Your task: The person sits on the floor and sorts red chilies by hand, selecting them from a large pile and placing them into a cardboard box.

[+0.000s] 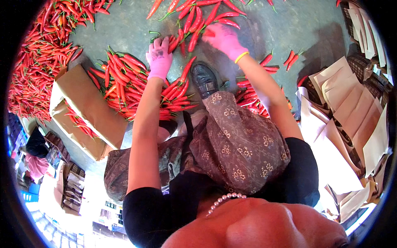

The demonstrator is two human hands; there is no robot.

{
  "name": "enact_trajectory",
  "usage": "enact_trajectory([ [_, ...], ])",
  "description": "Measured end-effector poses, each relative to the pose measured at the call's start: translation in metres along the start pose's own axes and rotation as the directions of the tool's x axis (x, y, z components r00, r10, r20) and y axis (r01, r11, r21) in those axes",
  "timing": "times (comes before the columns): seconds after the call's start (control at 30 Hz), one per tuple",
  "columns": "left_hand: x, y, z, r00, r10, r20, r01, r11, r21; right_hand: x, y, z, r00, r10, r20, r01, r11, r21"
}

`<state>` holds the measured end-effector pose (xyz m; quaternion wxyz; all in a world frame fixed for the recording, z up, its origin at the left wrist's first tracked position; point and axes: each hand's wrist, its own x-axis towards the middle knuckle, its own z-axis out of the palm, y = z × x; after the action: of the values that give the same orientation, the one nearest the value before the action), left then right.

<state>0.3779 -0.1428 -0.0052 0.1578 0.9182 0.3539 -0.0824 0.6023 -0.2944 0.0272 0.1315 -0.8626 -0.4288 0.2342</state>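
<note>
Both my hands wear pink gloves and work low over the grey floor among red chili peppers [195, 22]. My left hand [159, 58], dark smudges on its back, has its fingers bent over chili peppers; a green stem sticks out past the fingertips and a red pepper [173, 44] shows by the index finger. Across the small loose heap, my right hand [225, 41] is closed, with a bit of red pepper showing at its curled fingers. A yellow band [241, 57] circles that wrist. A larger chili pile [124, 82] lies just below my left hand.
A big chili heap [37, 70] fills the far left. Beside it stands an open brown paper-lined box [84, 97] with chilies inside. My black shoe [204, 78] is between the piles. More chilies [248, 97] lie by my right knee. Paper-lined crates [347, 99] line the right side.
</note>
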Motion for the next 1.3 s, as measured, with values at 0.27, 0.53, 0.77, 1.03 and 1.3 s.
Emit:
enact_trajectory([
  [0.27, -0.001, -0.007, 0.018, 0.906, -0.395, -0.151, 0.26, 0.802, -0.538, 0.072, 0.063, -0.017, 0.982, 0.159, -0.105, -0.176, 0.968, -0.18],
  [0.53, 0.099, -0.004, -0.044, 0.898, -0.211, -0.386, -0.024, 0.853, -0.522, 0.119, 0.033, -0.06, 0.995, -0.104, -0.001, 0.097, 0.936, -0.337],
  [0.77, 0.155, -0.01, -0.056, 0.977, -0.203, -0.065, 0.205, 0.978, 0.029, 0.116, 0.024, -0.065, 0.833, -0.542, -0.111, 0.353, 0.674, -0.649],
  [1.03, 0.092, -0.041, -0.074, 0.946, -0.301, 0.121, 0.229, 0.356, -0.906, 0.115, 0.083, -0.063, 0.95, -0.272, 0.153, 0.281, 0.959, -0.035],
  [1.3, 0.045, 0.074, -0.034, 0.958, -0.246, -0.145, 0.042, 0.623, -0.781, 0.102, 0.063, -0.029, 0.859, -0.508, 0.072, 0.513, 0.846, -0.149],
])
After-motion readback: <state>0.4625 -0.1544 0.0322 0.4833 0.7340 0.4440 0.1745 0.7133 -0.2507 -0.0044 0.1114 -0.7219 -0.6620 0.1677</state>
